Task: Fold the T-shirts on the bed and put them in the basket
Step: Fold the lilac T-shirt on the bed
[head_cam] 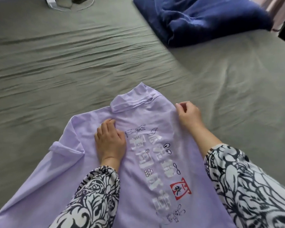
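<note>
— Folding is barely under way: the lilac T-shirt (82, 162) lies print-up on the grey-green bed (72, 63), collar pointing away.

— And the hands?

— The left hand (109, 142) presses the cloth beside the print, fingers bent, gripping nothing I can see. The right hand (187, 114) pinches the shirt's edge near the collar.

— Next?

— Probably carrying that pinched side over the print. No basket in view.
</note>
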